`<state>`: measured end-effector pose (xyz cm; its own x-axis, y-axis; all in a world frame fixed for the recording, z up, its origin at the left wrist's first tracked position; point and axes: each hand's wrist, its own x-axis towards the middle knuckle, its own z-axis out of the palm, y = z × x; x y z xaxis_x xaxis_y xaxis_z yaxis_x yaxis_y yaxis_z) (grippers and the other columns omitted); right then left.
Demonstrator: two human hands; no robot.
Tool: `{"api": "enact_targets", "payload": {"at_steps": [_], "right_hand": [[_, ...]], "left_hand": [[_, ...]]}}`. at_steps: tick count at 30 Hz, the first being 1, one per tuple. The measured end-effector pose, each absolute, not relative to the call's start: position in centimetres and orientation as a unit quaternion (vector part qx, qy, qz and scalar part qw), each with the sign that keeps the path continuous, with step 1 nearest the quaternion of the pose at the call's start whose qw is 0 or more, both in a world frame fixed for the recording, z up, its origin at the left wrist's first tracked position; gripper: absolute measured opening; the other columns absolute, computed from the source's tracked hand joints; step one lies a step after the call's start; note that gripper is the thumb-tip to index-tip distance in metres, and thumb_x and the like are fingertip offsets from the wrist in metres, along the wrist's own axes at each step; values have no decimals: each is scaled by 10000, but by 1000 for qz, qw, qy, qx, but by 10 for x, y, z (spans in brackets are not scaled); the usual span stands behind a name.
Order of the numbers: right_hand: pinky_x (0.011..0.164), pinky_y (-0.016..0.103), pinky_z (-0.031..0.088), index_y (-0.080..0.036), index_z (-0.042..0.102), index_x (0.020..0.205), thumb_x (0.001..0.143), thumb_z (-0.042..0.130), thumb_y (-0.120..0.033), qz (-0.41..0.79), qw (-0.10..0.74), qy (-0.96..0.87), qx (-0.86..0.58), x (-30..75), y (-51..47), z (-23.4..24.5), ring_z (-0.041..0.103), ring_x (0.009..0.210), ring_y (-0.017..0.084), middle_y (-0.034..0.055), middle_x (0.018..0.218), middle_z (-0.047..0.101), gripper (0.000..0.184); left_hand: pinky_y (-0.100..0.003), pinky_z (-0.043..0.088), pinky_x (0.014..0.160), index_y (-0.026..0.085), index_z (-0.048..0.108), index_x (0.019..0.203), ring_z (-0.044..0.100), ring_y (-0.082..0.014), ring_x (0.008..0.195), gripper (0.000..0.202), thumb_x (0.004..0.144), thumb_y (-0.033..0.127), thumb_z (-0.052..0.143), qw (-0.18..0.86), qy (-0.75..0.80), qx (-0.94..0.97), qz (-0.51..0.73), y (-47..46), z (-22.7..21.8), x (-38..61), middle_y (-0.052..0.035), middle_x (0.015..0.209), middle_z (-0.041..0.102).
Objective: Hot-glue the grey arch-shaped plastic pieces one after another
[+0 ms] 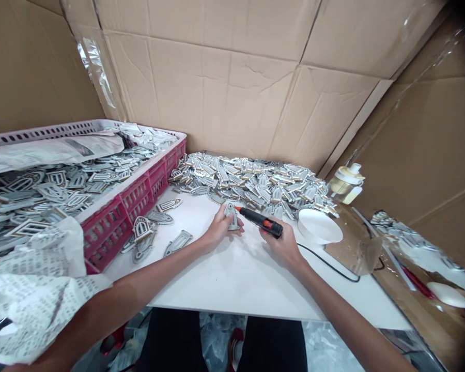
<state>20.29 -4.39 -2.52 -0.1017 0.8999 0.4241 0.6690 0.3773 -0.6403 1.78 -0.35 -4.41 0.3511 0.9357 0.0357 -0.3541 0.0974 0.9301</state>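
At the near edge of the white bench (236,281), my left hand (218,228) pinches an arch-shaped grey metal plate (231,217), its fingers clamped on the plate. The plate's long axis points away from me, tilted slightly. My right hand (281,244) has its fingers closed around a black-and-orange pen tool (261,221), whose long axis runs from lower right to upper left. The tool's tip sits just beside the top of the plate, on its right; my left hand is the nearer to the plate. A black cable (327,262) trails rightward across the bench. Left of my hands lie loose plates (142,230), then a red plastic crate (108,232) heaped with more, partly under printed paper sheets (31,294). Farther on, a large heap of plates (251,186) spreads along the back of the bench, near a white bowl (320,226) and a plastic bottle (346,183). Cardboard sheeting (201,77) walls the back. I can read no brand or label; any print is too small.
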Motion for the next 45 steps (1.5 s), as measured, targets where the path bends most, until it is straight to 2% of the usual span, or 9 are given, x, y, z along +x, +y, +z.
{"api": "enact_targets", "payload": {"at_steps": [8,19,45], "right_hand": [[546,242,305,-190,514,627,699,522,-242,104,359,-743,-555,200,-42,-27,467,591,142,-5,610,506,89],[580,256,326,-199,542,687,733,505,-270,67,338,-752,-562,201,-43,-31,472,634,152,5,676,479,93],[559,255,315,-201,487,667,740,509,-266,92,362,-737,-564,198,-44,-31,462,613,145,-8,650,459,100]], "left_hand": [[-292,502,564,200,392,1013,614,-158,620,339,777,373,561,687,295,471,468,-6,-41,18,-6,690,593],[-291,510,561,197,411,989,617,-157,629,331,768,381,575,686,304,469,466,-6,-42,18,-6,688,596],[-292,503,547,198,389,1002,623,-170,627,337,779,379,565,683,306,469,468,-7,-40,18,-12,689,597]]}}
